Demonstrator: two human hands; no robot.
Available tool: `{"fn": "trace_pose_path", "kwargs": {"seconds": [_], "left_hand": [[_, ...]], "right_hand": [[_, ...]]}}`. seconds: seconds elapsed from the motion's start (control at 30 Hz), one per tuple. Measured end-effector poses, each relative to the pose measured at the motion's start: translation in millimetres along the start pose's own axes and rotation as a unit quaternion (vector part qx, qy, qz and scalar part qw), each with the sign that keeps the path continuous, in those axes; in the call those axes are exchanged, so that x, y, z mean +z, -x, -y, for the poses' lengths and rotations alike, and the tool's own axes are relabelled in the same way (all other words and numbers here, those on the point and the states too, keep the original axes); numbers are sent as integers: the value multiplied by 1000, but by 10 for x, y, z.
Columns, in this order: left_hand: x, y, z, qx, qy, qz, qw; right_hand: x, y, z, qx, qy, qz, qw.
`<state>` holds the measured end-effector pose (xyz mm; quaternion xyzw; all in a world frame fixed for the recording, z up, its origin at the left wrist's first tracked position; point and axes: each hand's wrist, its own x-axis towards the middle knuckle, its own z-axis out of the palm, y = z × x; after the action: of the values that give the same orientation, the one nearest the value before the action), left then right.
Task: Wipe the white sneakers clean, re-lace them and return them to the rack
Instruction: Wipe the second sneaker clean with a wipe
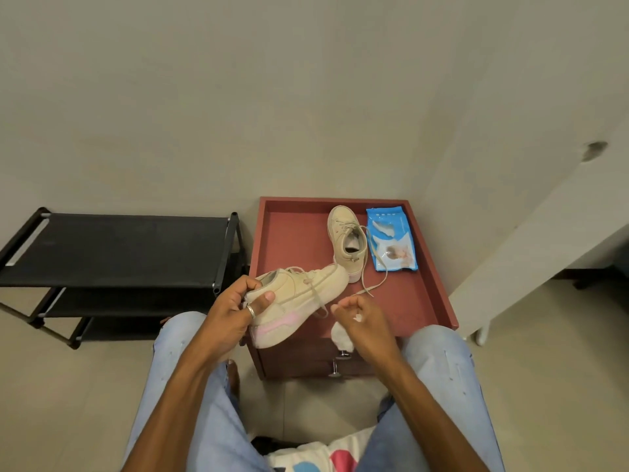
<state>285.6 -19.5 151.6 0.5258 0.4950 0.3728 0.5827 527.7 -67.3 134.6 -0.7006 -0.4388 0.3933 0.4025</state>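
Heel of a cream canvas sneaker with a pink-striped sole (299,301) sits gripped in the left hand (235,311), toe pointing away. Just right of it, the right hand (360,321) curls round a crumpled white wipe (340,337). Beyond that hand, a second cream sneaker (347,243) stands on a red-brown rimmed cabinet top (292,240), beside a blue wipes packet (391,240). Left of the left hand stands a black shelved rack (112,247).

Two hands: left hand (235,311), right hand (360,321). Two beige sneakers: held sneaker (299,298), standing sneaker (347,243). One blue wet-wipe packet (391,240). One white wipe (342,337). One red cabinet (292,240) with two metal drawer knobs (343,354). One black shoe rack (115,250) of three shelves. One finger ring (251,311). Two knees in light-blue jeans (183,338).
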Motion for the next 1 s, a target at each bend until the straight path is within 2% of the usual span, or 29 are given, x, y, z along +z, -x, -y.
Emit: {"fn": "trace_pose_path", "kwargs": {"seconds": [0.13, 0.3, 0.47, 0.53, 0.6, 0.63, 0.67, 0.7, 0.73, 0.77, 0.8, 0.93, 1.0], "left_hand": [[40, -9, 13, 17, -35, 14, 999], [49, -23, 57, 28, -64, 34, 997], [69, -41, 68, 32, -78, 60, 995], [68, -50, 104, 25, -87, 61, 994], [64, -68, 139, 18, -93, 62, 994], [54, -78, 150, 17, -94, 59, 994], [50, -83, 154, 20, -96, 58, 994], [35, -95, 167, 28, -100, 58, 993], [25, -106, 176, 38, -107, 60, 992], [16, -119, 190, 45, -117, 63, 990], [5, -127, 201, 44, -127, 64, 989], [-22, -132, 246, 21, -148, 71, 986], [-14, -126, 235, 23, -158, 75, 984]], "right_hand": [[137, 27, 9, -87, 92, 8, 992], [254, 16, 31, -176, 124, -25, 976], [244, -25, 8, -181, 140, -33, 973], [204, -40, 86, -136, 146, -4, 980], [93, -62, 226, -45, 85, 34, 995], [13, -78, 314, 20, -4, 51, 998], [-71, -93, 408, 84, -131, 83, 984], [-155, -104, 530, 137, -261, 118, 948], [-241, -126, 643, 163, -355, 138, 910], [-316, -184, 733, 160, -405, 140, 889], [-366, -254, 825, 138, -424, 134, 885], [-372, -539, 1153, 15, -283, 70, 957], [-323, -625, 1298, -22, -264, 61, 962]]}}
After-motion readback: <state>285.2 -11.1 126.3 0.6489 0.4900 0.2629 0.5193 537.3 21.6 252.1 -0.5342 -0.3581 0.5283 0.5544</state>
